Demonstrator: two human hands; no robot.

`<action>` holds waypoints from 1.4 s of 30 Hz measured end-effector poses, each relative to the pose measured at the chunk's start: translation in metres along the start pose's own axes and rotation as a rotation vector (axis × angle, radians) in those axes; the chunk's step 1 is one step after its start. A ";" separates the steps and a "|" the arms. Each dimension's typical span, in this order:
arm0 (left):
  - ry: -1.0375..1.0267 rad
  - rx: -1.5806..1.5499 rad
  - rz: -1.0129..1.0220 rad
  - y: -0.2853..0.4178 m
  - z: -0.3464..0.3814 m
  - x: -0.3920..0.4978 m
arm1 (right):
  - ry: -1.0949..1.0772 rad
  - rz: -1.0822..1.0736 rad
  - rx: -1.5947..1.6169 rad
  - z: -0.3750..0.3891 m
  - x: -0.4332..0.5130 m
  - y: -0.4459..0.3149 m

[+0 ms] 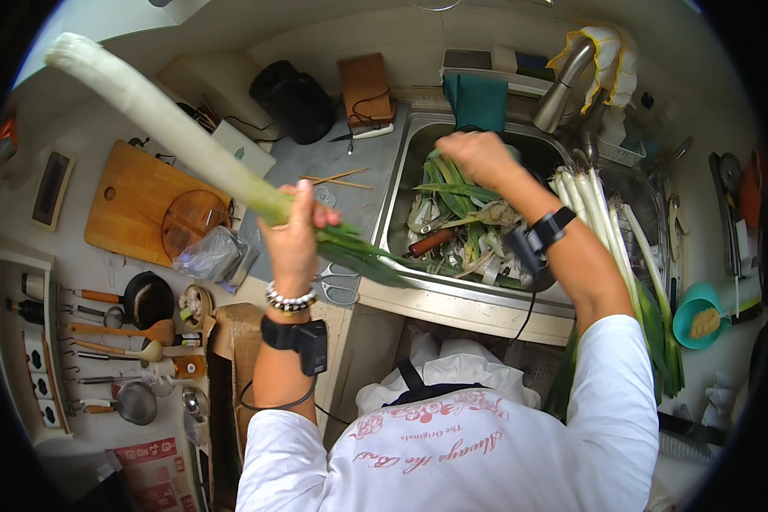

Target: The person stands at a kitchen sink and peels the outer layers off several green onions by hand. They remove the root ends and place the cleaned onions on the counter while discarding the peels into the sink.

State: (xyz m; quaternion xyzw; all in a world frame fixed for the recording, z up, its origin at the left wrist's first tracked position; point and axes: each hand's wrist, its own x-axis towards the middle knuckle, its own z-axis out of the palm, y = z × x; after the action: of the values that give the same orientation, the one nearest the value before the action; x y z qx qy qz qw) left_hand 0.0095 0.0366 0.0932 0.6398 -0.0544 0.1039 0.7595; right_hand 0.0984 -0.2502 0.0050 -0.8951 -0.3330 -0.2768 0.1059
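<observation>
My left hand (297, 224) is wrapped around a thick leek (166, 131) at the pale green part above its leaves. The white shank slants up to the far left, and the green leaf ends trail toward the sink rim (387, 214). Over the sink, my right hand (477, 159) is curled with its back to me, right above long green leaves. Whether its fingers grip a leaf is hidden. Below it lies a heap of leek trimmings (451, 198) with roots and peeled layers. A brown handle (432, 244) pokes out of that heap.
More leeks (592, 198) lie to the right of the sink, by the faucet (566, 83). Left of the sink are scissors (339, 285), chopsticks (336, 182) and a white-handled knife (372, 132). A wooden cutting board (125, 198) and cardboard box (233, 333) stand farther left.
</observation>
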 end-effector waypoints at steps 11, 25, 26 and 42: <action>0.305 -0.421 0.230 0.028 -0.052 0.040 | 0.071 0.659 0.383 0.000 -0.040 -0.032; 0.174 -0.586 0.072 0.001 -0.039 0.035 | -0.131 0.235 0.517 -0.003 0.002 -0.103; 0.141 -0.549 0.028 0.004 -0.044 0.033 | -0.130 0.169 0.543 -0.008 -0.004 -0.103; 0.288 -0.696 -0.014 0.002 -0.023 -0.005 | 0.417 0.674 1.039 -0.008 -0.034 -0.107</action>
State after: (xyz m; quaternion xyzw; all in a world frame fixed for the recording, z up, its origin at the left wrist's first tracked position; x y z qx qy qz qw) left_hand 0.0027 0.0592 0.0895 0.3226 0.0253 0.1631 0.9320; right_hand 0.0034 -0.1903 -0.0072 -0.7103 -0.0968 -0.1992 0.6681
